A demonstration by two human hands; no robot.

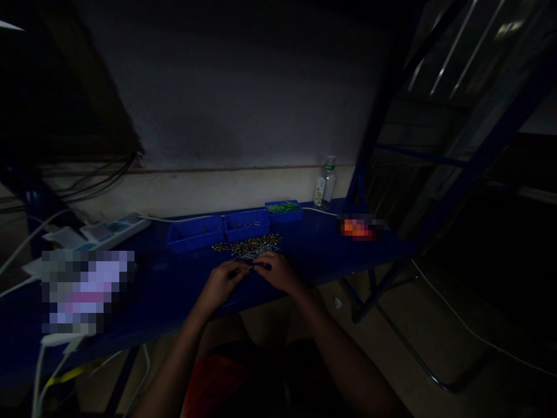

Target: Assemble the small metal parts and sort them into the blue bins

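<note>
My left hand and my right hand meet near the front edge of the blue table, both closed in a pinch. Between their fingertips shows a thin pale metal pin, gripped by my left hand. What the right fingertips pinch at its other end is too small and dark to make out. Just beyond my hands lies a pile of small brass-coloured metal parts. Several thin silvery pins lie loose in front of that pile, close to my right hand.
Two blue bins stand behind the pile, beside a blue tray of green pieces. A plastic bottle stands by the wall. Power strips and cables occupy the left. Blurred-out items lie at both sides of the table.
</note>
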